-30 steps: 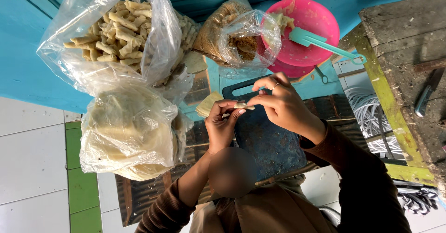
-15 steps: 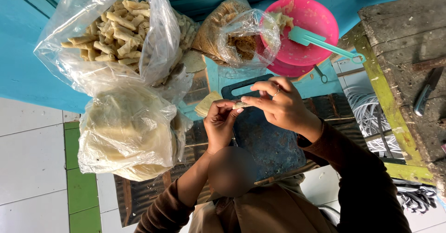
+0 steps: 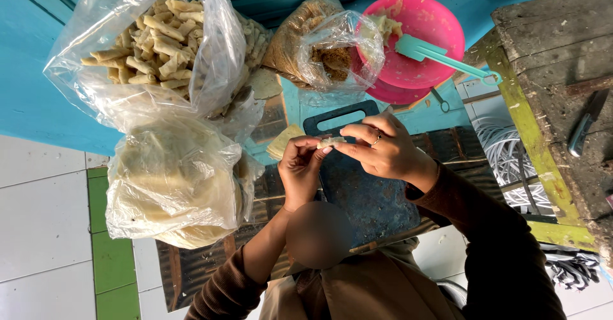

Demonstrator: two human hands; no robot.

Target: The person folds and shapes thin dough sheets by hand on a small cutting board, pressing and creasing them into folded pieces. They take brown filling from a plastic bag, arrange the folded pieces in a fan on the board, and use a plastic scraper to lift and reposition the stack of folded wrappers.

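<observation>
My left hand [image 3: 300,167] and my right hand [image 3: 383,151] meet above a dark cutting board [image 3: 361,199]. Between their fingertips they pinch one small pale dough piece [image 3: 331,142]. A ring shows on a finger of my right hand. Just left of the hands, a small stack of pale wrappers [image 3: 282,142] lies by the board's edge. Beyond the board stands a pink bowl [image 3: 424,58] with filling in it and a teal spatula [image 3: 440,55] resting across it.
A clear bag of rolled pale sticks [image 3: 150,45] sits at the upper left above a bag of flat pale sheets [image 3: 175,186]. A bag of brown crumbs [image 3: 316,52] lies beside the bowl. A worn wooden bench [image 3: 562,84] with a knife [image 3: 584,128] is at the right.
Both hands stay together over the board. The fingers have shifted slightly around the dough piece.
</observation>
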